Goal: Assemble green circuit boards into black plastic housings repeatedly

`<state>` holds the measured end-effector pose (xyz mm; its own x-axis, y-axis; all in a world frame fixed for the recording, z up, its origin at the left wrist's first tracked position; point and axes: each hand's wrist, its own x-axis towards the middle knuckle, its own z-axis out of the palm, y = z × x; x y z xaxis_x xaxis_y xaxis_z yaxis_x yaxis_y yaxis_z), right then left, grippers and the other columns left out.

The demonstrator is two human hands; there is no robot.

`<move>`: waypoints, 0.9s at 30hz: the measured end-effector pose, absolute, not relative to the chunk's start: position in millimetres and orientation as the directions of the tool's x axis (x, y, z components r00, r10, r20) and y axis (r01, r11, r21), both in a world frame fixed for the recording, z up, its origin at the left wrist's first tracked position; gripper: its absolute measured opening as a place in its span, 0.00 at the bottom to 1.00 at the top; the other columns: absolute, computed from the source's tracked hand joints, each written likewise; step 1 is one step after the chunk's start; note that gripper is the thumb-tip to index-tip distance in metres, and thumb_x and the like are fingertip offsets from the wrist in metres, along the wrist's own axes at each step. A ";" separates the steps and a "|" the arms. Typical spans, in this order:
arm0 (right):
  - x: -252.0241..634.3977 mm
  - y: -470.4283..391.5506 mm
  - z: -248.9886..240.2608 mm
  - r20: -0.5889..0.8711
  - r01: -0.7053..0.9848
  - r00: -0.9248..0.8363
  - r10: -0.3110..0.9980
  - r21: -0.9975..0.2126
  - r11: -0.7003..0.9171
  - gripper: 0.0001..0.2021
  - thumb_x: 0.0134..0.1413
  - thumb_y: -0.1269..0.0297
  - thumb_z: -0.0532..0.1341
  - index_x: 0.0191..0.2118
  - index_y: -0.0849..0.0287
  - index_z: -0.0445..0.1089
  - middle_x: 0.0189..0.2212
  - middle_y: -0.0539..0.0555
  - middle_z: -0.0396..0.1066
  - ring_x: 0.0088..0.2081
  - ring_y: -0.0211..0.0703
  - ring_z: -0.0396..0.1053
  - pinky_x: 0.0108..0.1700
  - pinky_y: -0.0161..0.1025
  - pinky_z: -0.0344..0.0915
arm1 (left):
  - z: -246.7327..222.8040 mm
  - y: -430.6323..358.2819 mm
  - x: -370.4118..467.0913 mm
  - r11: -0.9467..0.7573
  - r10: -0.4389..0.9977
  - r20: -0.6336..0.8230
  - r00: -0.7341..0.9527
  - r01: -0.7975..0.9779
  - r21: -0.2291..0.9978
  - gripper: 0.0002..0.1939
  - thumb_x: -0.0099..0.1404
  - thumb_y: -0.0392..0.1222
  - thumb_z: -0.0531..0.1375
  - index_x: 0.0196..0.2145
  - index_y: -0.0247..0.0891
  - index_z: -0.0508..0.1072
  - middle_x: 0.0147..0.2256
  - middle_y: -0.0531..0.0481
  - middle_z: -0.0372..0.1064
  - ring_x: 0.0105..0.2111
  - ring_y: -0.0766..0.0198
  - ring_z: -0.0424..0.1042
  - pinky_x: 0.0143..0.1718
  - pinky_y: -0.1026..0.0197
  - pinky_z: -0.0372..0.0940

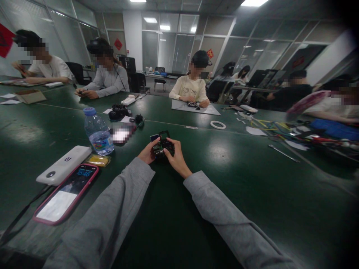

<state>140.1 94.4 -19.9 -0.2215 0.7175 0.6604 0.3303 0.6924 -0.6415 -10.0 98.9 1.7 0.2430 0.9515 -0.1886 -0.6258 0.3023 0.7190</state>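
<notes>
My two hands meet over the green table in the middle of the head view. My left hand [147,153] is closed round the left side of a small electronic device with a green circuit board [158,151] and metal-looking connectors. My right hand [177,156] grips the right side, thumb and fingers on a black plastic part [169,147]. A thin black frame [165,133] stands up at the device's top edge. Behind my left fingers shows a small dark screen-like panel [154,138]. Whether the black part is attached to the board, I cannot tell.
Left of my hands are a water bottle [98,136], a white power bank [64,165], a pink-cased phone [67,194] and a yellow packet [98,160]. A tape roll [218,125], a wrench [284,153] and tangled cables [269,125] lie to the right. Several people sit around.
</notes>
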 end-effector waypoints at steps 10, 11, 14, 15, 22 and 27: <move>140.6 98.4 -24.9 0.608 0.319 -0.217 0.764 -0.695 0.644 0.29 0.57 0.53 0.58 0.60 0.58 0.52 0.55 0.60 0.55 0.57 0.47 0.54 0.61 0.49 0.52 | 1.4 99.4 -11.6 0.305 0.952 -0.216 0.214 -0.662 0.685 0.18 0.60 0.49 0.60 0.43 0.33 0.73 0.32 0.46 0.75 0.31 0.62 0.75 0.33 0.63 0.70; 141.0 99.7 -26.3 0.604 0.318 -0.205 0.770 -0.703 0.636 0.29 0.56 0.53 0.59 0.60 0.58 0.52 0.55 0.60 0.55 0.57 0.47 0.54 0.61 0.50 0.52 | 2.0 99.1 -11.2 0.303 0.953 -0.217 0.212 -0.664 0.684 0.18 0.60 0.49 0.60 0.43 0.34 0.73 0.33 0.46 0.74 0.32 0.62 0.75 0.33 0.63 0.70; 143.0 104.6 -31.2 0.581 0.296 -0.151 0.800 -0.745 0.597 0.29 0.55 0.54 0.60 0.59 0.58 0.55 0.55 0.60 0.56 0.57 0.47 0.55 0.60 0.51 0.53 | 2.3 99.0 -10.3 0.291 0.957 -0.198 0.213 -0.673 0.680 0.19 0.59 0.49 0.61 0.46 0.36 0.72 0.36 0.46 0.74 0.34 0.61 0.75 0.35 0.61 0.70; 143.9 106.7 -33.2 0.565 0.270 -0.123 0.816 -0.772 0.575 0.27 0.55 0.54 0.59 0.59 0.58 0.56 0.55 0.59 0.57 0.56 0.47 0.56 0.60 0.51 0.53 | 1.7 99.5 -10.3 0.287 0.958 -0.192 0.213 -0.676 0.679 0.20 0.59 0.49 0.61 0.47 0.37 0.71 0.37 0.46 0.74 0.35 0.61 0.75 0.36 0.60 0.70; 154.2 125.4 -45.4 0.214 -0.158 0.077 0.974 -0.962 0.224 0.21 0.56 0.53 0.53 0.51 0.59 0.63 0.48 0.57 0.65 0.46 0.47 0.66 0.42 0.46 0.68 | -8.2 107.0 -14.1 0.235 0.972 -0.175 0.157 -0.682 0.693 0.24 0.57 0.47 0.63 0.51 0.41 0.69 0.43 0.46 0.72 0.37 0.63 0.74 0.37 0.61 0.69; 160.7 126.0 -39.1 0.187 -0.246 -0.055 0.981 -0.955 0.168 0.25 0.56 0.55 0.51 0.59 0.51 0.54 0.50 0.54 0.64 0.42 0.44 0.67 0.35 0.42 0.70 | -6.2 105.5 -12.3 0.230 0.973 -0.135 0.189 -0.697 0.679 0.23 0.58 0.47 0.62 0.50 0.40 0.69 0.42 0.46 0.72 0.38 0.62 0.74 0.38 0.61 0.69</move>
<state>160.7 126.0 -39.1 -0.0555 0.9808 0.1868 -0.2462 0.1679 -0.9546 -12.3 105.5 -6.2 0.1894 0.9725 -0.1352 -0.6973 0.2302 0.6788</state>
